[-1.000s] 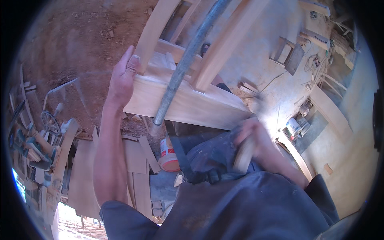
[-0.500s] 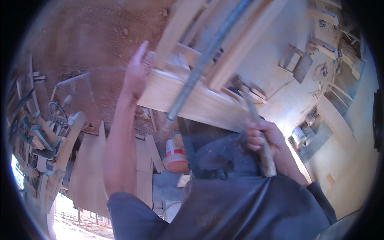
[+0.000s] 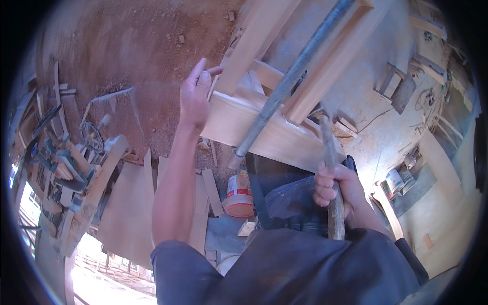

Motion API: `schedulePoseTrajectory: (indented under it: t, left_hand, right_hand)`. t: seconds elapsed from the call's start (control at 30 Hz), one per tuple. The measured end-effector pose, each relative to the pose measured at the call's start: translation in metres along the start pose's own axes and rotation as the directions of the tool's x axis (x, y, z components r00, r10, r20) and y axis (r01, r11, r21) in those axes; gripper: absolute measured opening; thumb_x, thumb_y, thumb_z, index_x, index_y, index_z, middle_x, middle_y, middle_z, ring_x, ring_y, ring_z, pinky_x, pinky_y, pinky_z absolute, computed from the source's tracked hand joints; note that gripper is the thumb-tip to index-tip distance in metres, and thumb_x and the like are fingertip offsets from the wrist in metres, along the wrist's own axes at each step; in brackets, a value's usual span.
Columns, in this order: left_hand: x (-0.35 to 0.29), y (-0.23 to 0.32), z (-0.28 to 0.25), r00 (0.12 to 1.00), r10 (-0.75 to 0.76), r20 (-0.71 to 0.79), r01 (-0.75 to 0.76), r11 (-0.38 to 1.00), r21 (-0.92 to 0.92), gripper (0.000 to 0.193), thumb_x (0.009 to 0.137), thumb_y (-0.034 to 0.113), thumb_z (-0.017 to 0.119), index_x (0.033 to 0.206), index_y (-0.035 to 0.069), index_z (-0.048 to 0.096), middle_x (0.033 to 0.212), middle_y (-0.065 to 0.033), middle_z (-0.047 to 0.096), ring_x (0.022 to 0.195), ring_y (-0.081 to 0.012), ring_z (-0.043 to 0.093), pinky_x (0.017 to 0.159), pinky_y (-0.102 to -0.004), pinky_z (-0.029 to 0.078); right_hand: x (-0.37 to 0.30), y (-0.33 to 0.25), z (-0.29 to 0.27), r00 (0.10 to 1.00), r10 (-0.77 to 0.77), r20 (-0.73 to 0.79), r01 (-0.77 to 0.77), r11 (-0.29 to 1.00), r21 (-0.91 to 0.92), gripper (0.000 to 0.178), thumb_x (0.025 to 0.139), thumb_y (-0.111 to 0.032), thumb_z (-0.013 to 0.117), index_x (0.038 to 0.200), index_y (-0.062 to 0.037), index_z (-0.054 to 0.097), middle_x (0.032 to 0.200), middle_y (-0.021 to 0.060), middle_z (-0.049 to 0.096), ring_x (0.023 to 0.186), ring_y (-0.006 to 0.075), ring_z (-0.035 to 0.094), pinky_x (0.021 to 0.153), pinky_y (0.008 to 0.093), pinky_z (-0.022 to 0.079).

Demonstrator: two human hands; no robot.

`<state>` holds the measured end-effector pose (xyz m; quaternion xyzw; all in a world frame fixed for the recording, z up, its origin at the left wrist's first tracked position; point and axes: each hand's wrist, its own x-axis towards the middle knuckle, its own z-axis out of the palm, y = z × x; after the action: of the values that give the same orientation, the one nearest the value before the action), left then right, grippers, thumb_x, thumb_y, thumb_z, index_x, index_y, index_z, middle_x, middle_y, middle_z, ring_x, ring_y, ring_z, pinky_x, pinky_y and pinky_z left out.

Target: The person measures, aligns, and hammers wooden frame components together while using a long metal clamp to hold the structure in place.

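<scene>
A pale wooden frame point(image 3: 254, 122) with a wide board across its near end and long rails running away stands in front of me. A grey metal pipe point(image 3: 290, 84) lies slantwise over it, its near end jutting past the board. My left hand point(image 3: 195, 101) is at the board's left end, fingers stretched and apart, holding nothing; whether it touches the wood is unclear. In my right hand point(image 3: 335, 187) is a hammer point(image 3: 330, 150), gripped by its worn wooden handle. The hammer's head is up by the frame's right side, partly blurred.
A red and white bucket point(image 3: 238, 198) stands below the frame. Flat boards point(image 3: 127, 203) lie at the lower left, beside a heap of timber and tools point(image 3: 66, 173). Wooden pieces point(image 3: 394, 84) and a curved board point(image 3: 439, 160) are on the right-hand floor. Reddish dirt covers the far left ground.
The view has shifted, so the scene sits farther right. The hammer's handle has tilted more upright in my right hand. My left hand stays by the board's left end.
</scene>
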<state>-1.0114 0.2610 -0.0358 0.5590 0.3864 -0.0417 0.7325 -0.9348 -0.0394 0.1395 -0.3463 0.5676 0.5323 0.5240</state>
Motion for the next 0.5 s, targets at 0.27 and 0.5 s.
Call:
schedulePoseTrajectory:
  t: [0.27, 0.5]
  left_hand:
    - [-0.036, 0.001, 0.001, 0.991, 0.083, -0.101, -0.075, 0.994, 0.074, 0.056, 0.102, 0.014, 0.043, 0.146, -0.015, 0.023, 0.127, -0.0185, 0.063, 0.11, -0.0168, 0.062, 0.099, -0.0293, 0.046]
    - [-0.05, -0.018, -0.006, 0.944, 0.274, -0.183, -0.236, 0.949, 0.208, 0.059, 0.099, 0.01, 0.049, 0.144, -0.017, 0.025, 0.121, -0.0166, 0.067, 0.113, -0.022, 0.061, 0.104, -0.0327, 0.043]
  right_hand:
    - [-0.005, -0.029, 0.003, 0.812, -0.575, -0.101, 0.554, 0.814, -0.176, 0.012, 0.087, -0.012, 0.056, 0.082, -0.0092, 0.045, 0.058, 0.0003, 0.042, 0.041, 0.0133, 0.045, 0.041, 0.0321, 0.043]
    - [-0.011, -0.043, 0.01, 0.841, -0.537, -0.061, 0.526, 0.84, -0.133, 0.009, 0.089, -0.011, 0.053, 0.086, -0.0106, 0.045, 0.058, -0.0027, 0.041, 0.039, 0.0103, 0.041, 0.038, 0.0294, 0.039]
